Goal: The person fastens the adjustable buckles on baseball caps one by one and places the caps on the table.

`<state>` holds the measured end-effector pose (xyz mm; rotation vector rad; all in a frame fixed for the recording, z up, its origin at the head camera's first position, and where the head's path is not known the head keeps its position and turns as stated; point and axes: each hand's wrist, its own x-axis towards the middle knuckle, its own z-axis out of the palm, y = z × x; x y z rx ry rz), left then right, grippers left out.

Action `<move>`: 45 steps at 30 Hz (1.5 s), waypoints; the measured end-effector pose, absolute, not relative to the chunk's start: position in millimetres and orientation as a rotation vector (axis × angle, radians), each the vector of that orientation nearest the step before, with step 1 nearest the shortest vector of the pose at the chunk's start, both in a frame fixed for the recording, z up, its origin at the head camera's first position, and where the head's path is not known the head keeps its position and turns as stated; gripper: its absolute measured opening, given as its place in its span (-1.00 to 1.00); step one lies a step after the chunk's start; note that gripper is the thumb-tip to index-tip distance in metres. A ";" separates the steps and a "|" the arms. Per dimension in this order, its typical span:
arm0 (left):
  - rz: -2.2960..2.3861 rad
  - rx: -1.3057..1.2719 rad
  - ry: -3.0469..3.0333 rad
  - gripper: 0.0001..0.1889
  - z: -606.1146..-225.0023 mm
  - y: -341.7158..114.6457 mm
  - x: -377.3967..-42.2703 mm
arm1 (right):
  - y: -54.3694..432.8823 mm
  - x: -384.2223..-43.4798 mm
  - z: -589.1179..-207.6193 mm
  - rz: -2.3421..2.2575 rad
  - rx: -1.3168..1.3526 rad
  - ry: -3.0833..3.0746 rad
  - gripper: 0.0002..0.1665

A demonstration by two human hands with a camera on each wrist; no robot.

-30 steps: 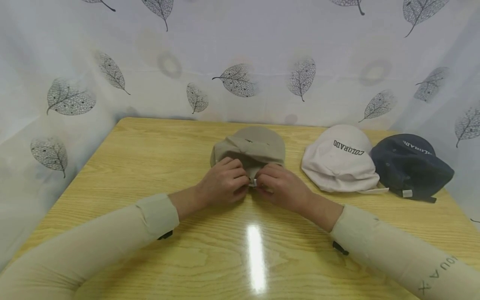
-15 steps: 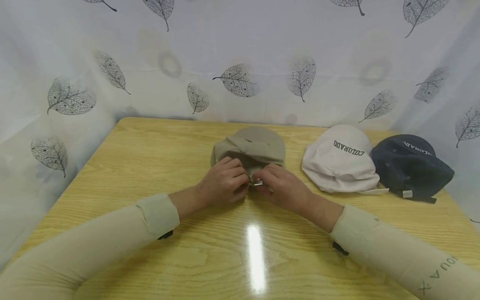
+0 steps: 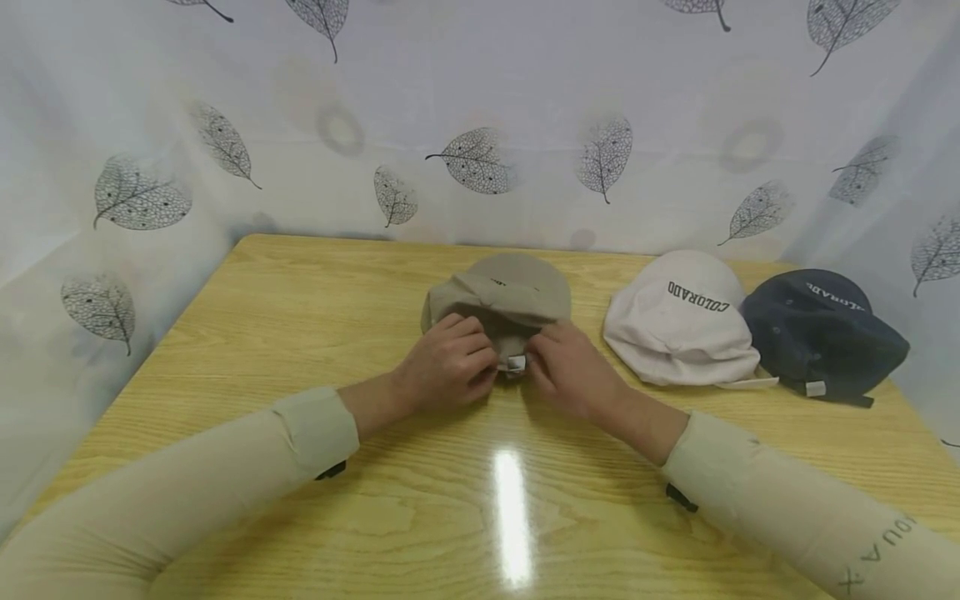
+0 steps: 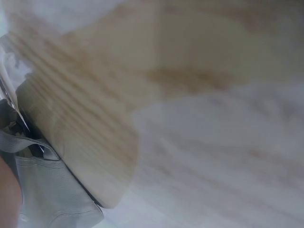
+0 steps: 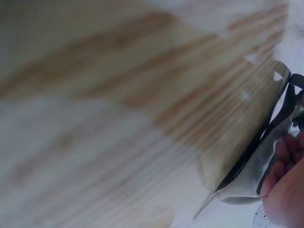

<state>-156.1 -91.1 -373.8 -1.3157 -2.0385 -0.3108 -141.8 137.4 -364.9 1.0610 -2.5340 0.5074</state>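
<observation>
A khaki cap (image 3: 517,287) lies on the wooden table in the head view, its back opening facing me. At the left of this opening, my left hand (image 3: 453,362) holds the cap's back edge with bent fingers. My right hand (image 3: 570,367) pinches the edge on the other side. Between the hands shows a small metal buckle (image 3: 516,362) on the cap's strap. The left wrist view has the cap's greyish cloth (image 4: 52,190) at lower left. In the right wrist view, curled fingers (image 5: 282,159) lie against the cap (image 5: 251,175). Both fingertips are mostly hidden.
A pale pink cap (image 3: 675,325) lettered COLORADO lies to the right on the table (image 3: 300,317). Against it rests a dark navy cap (image 3: 825,333) with its own buckle and strap. A leaf-printed curtain (image 3: 525,83) hangs behind the table.
My right hand has shifted slightly right, away from the buckle, which now shows more fully and sits flatter. My left hand and the other caps have stayed put.
</observation>
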 end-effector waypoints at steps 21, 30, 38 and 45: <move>-0.253 -1.343 -2.008 -0.96 -373.8 -90.4 -157.2 | 134.7 -142.1 -365.6 0.522 1.101 -2.546 -0.87; -0.324 -1.327 -2.051 -0.65 -374.4 -89.9 -157.7 | 131.3 -140.2 -367.1 0.650 1.175 -2.489 -0.95; -0.338 -1.345 -2.039 -0.71 -376.1 -90.1 -158.7 | 125.6 -138.0 -370.6 0.676 1.158 -2.508 -0.97; -0.298 -1.363 -2.010 -0.74 -375.5 -90.3 -158.7 | 123.7 -138.7 -369.3 0.297 1.247 -2.260 -0.88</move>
